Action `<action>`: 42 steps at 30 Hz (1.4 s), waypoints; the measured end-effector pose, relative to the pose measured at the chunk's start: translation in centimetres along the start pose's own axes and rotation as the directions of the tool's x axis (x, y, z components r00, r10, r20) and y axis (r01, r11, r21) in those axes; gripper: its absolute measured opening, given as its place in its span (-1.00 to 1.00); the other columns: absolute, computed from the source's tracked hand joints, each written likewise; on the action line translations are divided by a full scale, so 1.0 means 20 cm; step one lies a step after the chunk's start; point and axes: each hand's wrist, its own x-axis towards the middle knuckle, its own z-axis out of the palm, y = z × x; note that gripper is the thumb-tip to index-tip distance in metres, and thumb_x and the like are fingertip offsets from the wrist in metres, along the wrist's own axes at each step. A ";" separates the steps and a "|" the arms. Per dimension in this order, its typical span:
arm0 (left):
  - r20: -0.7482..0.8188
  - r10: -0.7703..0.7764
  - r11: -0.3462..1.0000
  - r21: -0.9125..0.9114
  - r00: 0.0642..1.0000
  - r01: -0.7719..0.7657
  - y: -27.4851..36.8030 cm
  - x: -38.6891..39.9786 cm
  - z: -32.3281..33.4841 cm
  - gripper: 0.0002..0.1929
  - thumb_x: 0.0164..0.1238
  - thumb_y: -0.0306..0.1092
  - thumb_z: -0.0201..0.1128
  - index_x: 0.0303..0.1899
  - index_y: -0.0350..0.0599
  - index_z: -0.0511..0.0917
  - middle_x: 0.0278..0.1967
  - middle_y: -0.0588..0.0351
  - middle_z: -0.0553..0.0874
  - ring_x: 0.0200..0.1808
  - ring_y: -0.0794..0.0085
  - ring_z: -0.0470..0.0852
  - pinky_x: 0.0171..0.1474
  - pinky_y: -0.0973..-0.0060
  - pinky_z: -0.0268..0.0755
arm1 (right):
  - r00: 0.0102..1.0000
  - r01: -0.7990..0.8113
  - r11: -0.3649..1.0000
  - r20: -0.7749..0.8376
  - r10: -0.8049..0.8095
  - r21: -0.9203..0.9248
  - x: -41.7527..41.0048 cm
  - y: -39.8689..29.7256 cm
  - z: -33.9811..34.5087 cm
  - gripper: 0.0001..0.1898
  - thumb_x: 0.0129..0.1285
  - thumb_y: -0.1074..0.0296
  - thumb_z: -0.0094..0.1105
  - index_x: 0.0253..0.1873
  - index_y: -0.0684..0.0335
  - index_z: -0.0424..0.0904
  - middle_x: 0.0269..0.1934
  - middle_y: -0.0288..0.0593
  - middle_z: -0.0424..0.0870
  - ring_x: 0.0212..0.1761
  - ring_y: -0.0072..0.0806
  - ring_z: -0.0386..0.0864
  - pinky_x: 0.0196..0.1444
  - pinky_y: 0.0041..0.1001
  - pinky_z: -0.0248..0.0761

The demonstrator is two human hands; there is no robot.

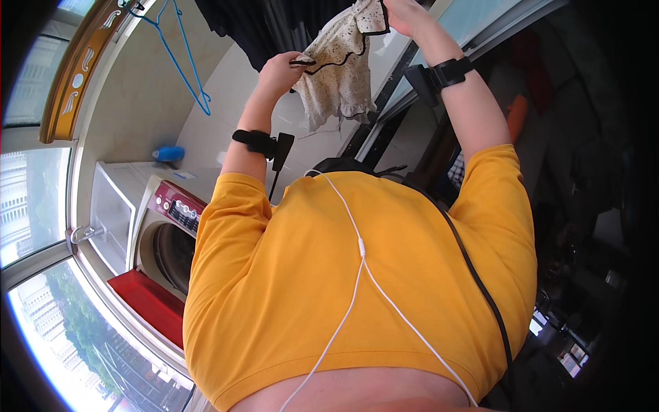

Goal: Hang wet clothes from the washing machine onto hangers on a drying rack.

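Note:
A cream garment with dark speckles and black trim [337,77] hangs stretched between my raised hands at the top of the view. My left hand [280,72] pinches its black-edged border at the lower left. At the upper right, my right hand [406,15] holds the garment near a black-trimmed corner; its fingers are partly hidden and cut off by the picture's top edge. The ruffled lower part of the cloth drapes below my hands. Behind it hang dark clothes [257,28].
A blue clothes hanger [180,56] hangs at the upper left. Below are a front-loading washing machine [170,237], a blue bottle [169,153] on a white surface, and a red box-like object [149,304]. A sliding door frame [381,123] runs along the right. Windows line the left.

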 end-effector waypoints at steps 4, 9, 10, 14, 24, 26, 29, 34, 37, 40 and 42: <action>-0.034 -0.179 0.845 -0.518 0.983 0.136 -0.07 0.04 -0.02 -0.78 0.32 -0.31 0.14 -0.12 -0.21 0.60 -0.33 0.12 0.69 -0.29 0.38 0.64 -0.18 0.41 0.49 | 0.995 -0.052 0.996 -0.087 0.046 -0.066 -0.03 0.09 -0.16 -0.77 0.39 0.30 -0.11 -0.33 0.15 0.53 -0.54 -0.28 0.54 -0.48 -0.49 0.56 -0.46 -0.45 0.47; 0.015 -0.286 0.249 -0.964 0.958 0.090 -0.05 0.04 -0.04 -0.86 0.36 -0.40 0.06 -0.11 -0.14 0.48 -0.27 0.12 0.58 -0.23 0.39 0.58 -0.16 0.33 0.50 | 0.981 -0.107 0.965 -0.184 0.063 -0.238 -0.17 0.03 -0.07 -0.78 0.26 0.46 0.11 0.00 0.29 0.54 -0.29 -0.21 0.63 -0.31 -0.48 0.61 -0.32 -0.49 0.52; 0.081 -0.282 0.087 -0.990 0.956 0.110 -0.08 0.04 -0.05 -0.81 0.34 -0.43 0.06 -0.06 -0.14 0.47 -0.26 0.11 0.59 -0.21 0.37 0.59 -0.13 0.32 0.48 | 0.982 -0.109 0.965 -0.180 0.066 -0.238 -0.20 -0.01 -0.01 -0.78 0.26 0.46 0.11 0.00 0.29 0.54 -0.29 -0.21 0.63 -0.31 -0.48 0.61 -0.32 -0.49 0.52; 0.230 -0.084 -0.181 -0.960 0.969 0.212 0.03 0.02 -0.12 -0.62 0.26 -0.50 0.08 0.14 -0.11 0.40 -0.22 0.08 0.61 -0.15 0.31 0.60 -0.04 0.28 0.45 | 0.987 0.118 0.916 -0.057 -0.150 -0.383 -0.35 -0.15 0.14 -0.55 0.17 0.60 0.17 0.19 0.29 0.40 -0.11 -0.24 0.57 -0.18 -0.53 0.57 -0.22 -0.59 0.48; 0.073 0.195 0.538 -0.842 0.978 -0.045 0.29 -0.07 0.00 -0.42 0.20 -0.28 0.37 0.22 -0.17 0.34 -0.15 0.05 0.64 -0.13 0.46 0.61 -0.04 0.51 0.46 | 0.921 0.222 0.970 0.348 -0.175 -0.099 -0.35 -0.09 0.60 -0.52 0.24 0.57 0.16 0.26 0.30 0.31 -0.08 -0.24 0.54 -0.10 -0.52 0.55 -0.07 -0.55 0.49; 0.092 0.139 0.531 -0.847 0.986 0.004 0.32 -0.06 -0.04 -0.60 0.30 -0.28 0.29 0.10 -0.22 0.46 -0.22 0.08 0.66 -0.21 0.51 0.63 -0.14 0.57 0.50 | 0.908 0.305 0.952 0.315 -0.277 -0.042 -0.36 -0.04 0.68 -0.52 0.25 0.52 0.18 0.26 0.30 0.31 -0.04 -0.21 0.55 -0.12 -0.49 0.57 -0.07 -0.55 0.50; -0.016 0.122 0.224 -0.974 0.992 -0.043 0.43 -0.10 -0.16 -0.76 0.43 -0.31 0.11 -0.14 -0.34 0.54 -0.32 0.13 0.68 -0.37 0.60 0.63 -0.33 0.62 0.53 | 0.827 0.559 0.632 0.317 -0.464 -0.537 -0.33 0.14 0.48 -0.59 0.28 0.39 0.10 0.21 0.29 0.37 -0.08 -0.19 0.58 -0.15 -0.45 0.61 -0.13 -0.51 0.54; 0.036 0.243 0.300 -0.953 0.969 -0.040 0.46 -0.07 -0.22 -0.77 0.43 -0.31 0.12 -0.15 -0.33 0.55 -0.32 0.14 0.68 -0.36 0.57 0.65 -0.29 0.61 0.55 | 0.806 0.558 0.193 0.470 -0.361 -0.807 -0.40 0.52 0.42 -0.60 0.26 0.28 0.10 0.19 0.19 0.43 -0.18 -0.19 0.62 -0.23 -0.47 0.62 -0.25 -0.52 0.55; -0.059 0.298 0.188 -0.975 0.953 -0.120 0.43 -0.06 -0.18 -0.56 0.42 -0.28 0.13 0.22 -0.29 0.33 0.05 -0.02 0.56 -0.02 0.43 0.60 0.01 0.54 0.48 | 0.999 -0.033 0.668 -0.029 0.017 -0.743 -0.38 0.44 0.56 -0.70 0.24 0.33 0.14 0.07 0.20 0.50 -0.24 -0.20 0.63 -0.35 -0.54 0.56 -0.46 -0.53 0.45; -0.300 0.344 0.382 -0.821 0.890 -0.424 0.29 -0.08 -0.20 -0.05 0.21 0.01 0.32 0.44 -0.10 -0.15 0.42 -0.14 0.02 0.37 0.12 0.21 0.32 0.29 0.19 | 0.952 0.152 0.876 -0.169 -0.254 -0.458 -0.30 0.31 0.57 -0.80 0.29 0.25 0.12 -0.12 0.25 0.56 -0.35 -0.30 0.61 -0.46 -0.58 0.51 -0.54 -0.58 0.34; -0.241 0.321 0.514 -0.768 0.916 -0.383 0.14 -0.13 -0.13 0.16 -0.07 0.13 0.47 0.44 -0.08 -0.15 0.42 -0.11 0.04 0.41 0.11 0.12 0.39 0.26 0.02 | 0.959 0.151 0.915 -0.170 -0.228 -0.375 -0.30 0.17 0.60 -0.73 0.26 0.21 0.20 -0.07 0.26 0.59 -0.29 -0.25 0.65 -0.35 -0.55 0.58 -0.38 -0.55 0.46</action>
